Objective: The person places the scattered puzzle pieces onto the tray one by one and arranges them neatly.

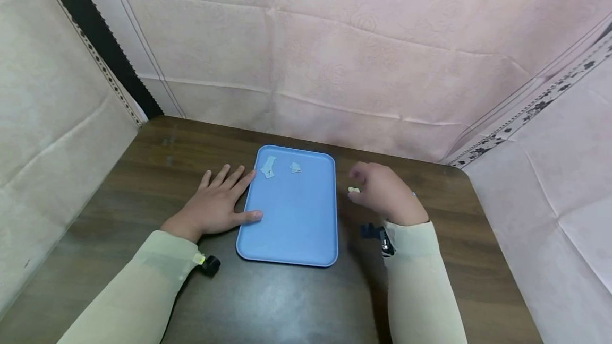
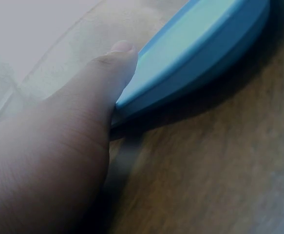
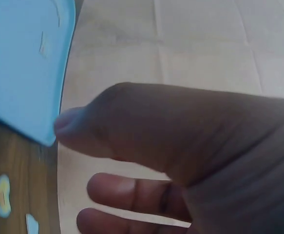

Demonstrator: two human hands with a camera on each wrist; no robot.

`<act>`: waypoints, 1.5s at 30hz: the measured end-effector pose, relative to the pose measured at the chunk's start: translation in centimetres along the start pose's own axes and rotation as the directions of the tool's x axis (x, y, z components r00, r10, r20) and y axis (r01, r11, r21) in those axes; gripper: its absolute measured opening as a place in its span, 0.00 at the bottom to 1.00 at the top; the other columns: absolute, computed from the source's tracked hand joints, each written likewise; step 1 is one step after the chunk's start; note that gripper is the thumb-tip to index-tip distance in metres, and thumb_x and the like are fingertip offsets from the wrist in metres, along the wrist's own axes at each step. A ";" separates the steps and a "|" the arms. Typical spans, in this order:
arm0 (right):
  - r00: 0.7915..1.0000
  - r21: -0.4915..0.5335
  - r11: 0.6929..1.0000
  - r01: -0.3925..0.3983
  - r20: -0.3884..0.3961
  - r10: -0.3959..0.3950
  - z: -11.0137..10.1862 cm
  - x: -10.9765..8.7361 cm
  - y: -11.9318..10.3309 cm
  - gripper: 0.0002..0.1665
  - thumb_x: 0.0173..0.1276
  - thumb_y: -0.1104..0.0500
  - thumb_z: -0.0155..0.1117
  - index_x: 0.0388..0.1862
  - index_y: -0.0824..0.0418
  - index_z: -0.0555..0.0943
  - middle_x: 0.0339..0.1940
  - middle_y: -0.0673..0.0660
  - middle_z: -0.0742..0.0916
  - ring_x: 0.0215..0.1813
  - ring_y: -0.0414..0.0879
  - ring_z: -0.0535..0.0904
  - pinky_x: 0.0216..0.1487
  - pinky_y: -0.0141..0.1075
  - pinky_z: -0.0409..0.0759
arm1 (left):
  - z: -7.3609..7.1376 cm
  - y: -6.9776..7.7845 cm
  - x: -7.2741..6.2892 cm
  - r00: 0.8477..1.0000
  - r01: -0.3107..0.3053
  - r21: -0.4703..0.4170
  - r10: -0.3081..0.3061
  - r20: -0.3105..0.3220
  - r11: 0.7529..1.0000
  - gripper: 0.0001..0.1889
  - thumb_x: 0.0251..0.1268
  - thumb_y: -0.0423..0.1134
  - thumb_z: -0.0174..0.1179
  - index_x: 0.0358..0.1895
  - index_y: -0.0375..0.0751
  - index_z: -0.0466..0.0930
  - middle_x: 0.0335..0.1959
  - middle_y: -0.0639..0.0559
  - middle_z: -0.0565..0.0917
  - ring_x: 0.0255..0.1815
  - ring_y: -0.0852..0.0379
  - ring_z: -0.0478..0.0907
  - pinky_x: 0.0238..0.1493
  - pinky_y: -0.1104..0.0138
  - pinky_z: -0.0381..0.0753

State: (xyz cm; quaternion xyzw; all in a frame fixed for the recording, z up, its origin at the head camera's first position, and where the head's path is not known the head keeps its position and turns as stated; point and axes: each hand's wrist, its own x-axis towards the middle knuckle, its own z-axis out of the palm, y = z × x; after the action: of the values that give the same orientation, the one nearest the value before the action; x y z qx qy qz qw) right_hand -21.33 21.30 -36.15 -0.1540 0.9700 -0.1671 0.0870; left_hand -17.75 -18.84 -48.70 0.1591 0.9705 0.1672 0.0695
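A light blue tray (image 1: 291, 216) lies on the wooden table, with two small pale-green cutout pieces near its far end: a longer one (image 1: 269, 167) at the left and a smaller, jagged one (image 1: 295, 168). My left hand (image 1: 215, 206) is spread at the tray's left side, its thumb extended over the rim. Right of the tray, my right hand (image 1: 384, 190) hovers with bent fingers and the thumb apart from them. A small yellowish cutout (image 3: 2, 196) lies on the table near that hand, beside a pale piece (image 3: 32, 224) partly out of view.
The brown table (image 1: 201, 147) is bordered by pale patterned cloth (image 1: 334, 57) at the back and both sides. Dark wrist cameras sit at both cuffs, the left one (image 1: 210, 266) close over the tabletop.
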 end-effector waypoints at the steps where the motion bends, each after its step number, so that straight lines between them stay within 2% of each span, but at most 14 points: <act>1: 1.000 -0.001 1.000 -0.009 0.005 0.009 -0.2 -0.2 0.4 0.20 0.74 0.56 0.77 0.62 0.55 0.87 0.59 0.60 0.93 0.59 0.56 0.89 0.62 0.58 0.89 | 0.0 0.0 0.0 1.000 0.001 -0.002 -0.001 0.002 1.000 0.62 0.69 0.91 0.45 0.96 0.61 0.41 0.97 0.41 0.47 0.96 0.28 0.35 0.87 0.23 0.29; 7: 0.992 -0.011 0.994 -0.106 0.066 0.107 -0.9 -1.7 2.8 0.22 0.71 0.55 0.78 0.62 0.57 0.85 0.51 0.60 0.91 0.49 0.54 0.86 0.49 0.50 0.88 | 0.0 0.0 -0.2 1.000 0.002 0.001 -0.002 0.003 1.000 0.61 0.70 0.90 0.46 0.96 0.61 0.41 0.97 0.41 0.47 0.96 0.28 0.36 0.87 0.23 0.30; 11: 0.976 0.019 0.983 -0.180 0.128 0.176 -1.0 -2.5 4.7 0.23 0.72 0.55 0.76 0.62 0.59 0.83 0.50 0.58 0.90 0.38 0.50 0.85 0.41 0.43 0.84 | 0.1 -0.1 -0.1 1.000 -0.002 0.003 0.002 -0.002 1.000 0.61 0.70 0.89 0.48 0.96 0.60 0.42 0.97 0.41 0.47 0.97 0.29 0.35 0.88 0.23 0.30; 15: 0.956 0.059 0.968 -0.245 0.179 0.231 -1.0 -3.0 6.4 0.24 0.72 0.55 0.74 0.64 0.59 0.81 0.47 0.58 0.90 0.31 0.50 0.85 0.37 0.42 0.82 | 0.2 -0.1 0.0 1.000 0.002 0.007 -0.002 -0.003 1.000 0.61 0.70 0.90 0.47 0.96 0.61 0.41 0.97 0.42 0.47 0.97 0.29 0.34 0.88 0.24 0.29; 18: 0.944 0.079 0.956 -0.282 0.200 0.262 -0.9 -3.2 7.5 0.24 0.70 0.57 0.72 0.63 0.60 0.81 0.45 0.58 0.90 0.31 0.51 0.88 0.37 0.42 0.82 | 0.1 -0.1 0.0 1.000 0.009 0.008 -0.009 -0.002 1.000 0.61 0.69 0.90 0.47 0.96 0.61 0.41 0.97 0.42 0.47 0.97 0.29 0.34 0.88 0.24 0.29; 22: 0.942 0.082 0.955 -0.285 0.211 0.263 -0.7 -3.2 8.7 0.23 0.70 0.58 0.74 0.60 0.63 0.81 0.48 0.60 0.90 0.37 0.53 0.90 0.42 0.45 0.85 | 0.1 -0.2 0.1 1.000 0.009 0.008 -0.009 0.001 1.000 0.61 0.70 0.90 0.47 0.96 0.61 0.40 0.97 0.41 0.46 0.97 0.29 0.34 0.88 0.24 0.29; 27: 0.939 0.042 0.957 -0.286 0.212 0.271 -0.3 -3.1 9.7 0.22 0.70 0.56 0.77 0.58 0.63 0.85 0.49 0.61 0.90 0.47 0.54 0.85 0.47 0.48 0.85 | 0.3 -0.3 0.2 1.000 0.008 0.011 -0.008 0.001 1.000 0.61 0.70 0.90 0.47 0.96 0.63 0.39 0.97 0.42 0.46 0.97 0.30 0.33 0.88 0.24 0.28; 35: 0.915 0.028 0.942 -0.335 0.246 0.319 0.6 -2.8 10.8 0.15 0.70 0.57 0.77 0.48 0.60 0.81 0.37 0.57 0.85 0.41 0.53 0.81 0.39 0.43 0.78 | 0.2 -0.3 0.2 1.000 0.012 0.015 -0.012 0.011 1.000 0.61 0.69 0.91 0.45 0.96 0.64 0.37 0.97 0.43 0.45 0.97 0.31 0.33 0.89 0.25 0.28; 42: 0.906 0.018 0.934 -0.356 0.251 0.341 0.9 -2.8 11.0 0.15 0.67 0.59 0.77 0.48 0.60 0.82 0.39 0.57 0.86 0.44 0.54 0.81 0.40 0.44 0.78 | 0.2 -0.3 0.2 1.000 0.007 0.016 -0.007 0.012 1.000 0.62 0.69 0.91 0.45 0.96 0.63 0.38 0.97 0.42 0.45 0.97 0.30 0.33 0.88 0.24 0.28; 45: 0.904 0.016 0.932 -0.362 0.248 0.347 1.0 -2.9 11.0 0.13 0.67 0.59 0.77 0.46 0.59 0.83 0.37 0.57 0.86 0.42 0.53 0.81 0.38 0.44 0.78 | 0.2 -0.3 0.2 1.000 0.006 0.018 -0.006 0.012 1.000 0.62 0.69 0.91 0.44 0.96 0.63 0.37 0.97 0.42 0.45 0.97 0.30 0.33 0.88 0.24 0.28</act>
State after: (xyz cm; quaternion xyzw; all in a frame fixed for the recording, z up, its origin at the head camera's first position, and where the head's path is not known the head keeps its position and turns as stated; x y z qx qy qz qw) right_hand -21.37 31.79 -40.62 0.0086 0.9583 -0.1581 0.2377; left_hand -17.98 -18.98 -49.04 0.1580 0.9720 0.1573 0.0743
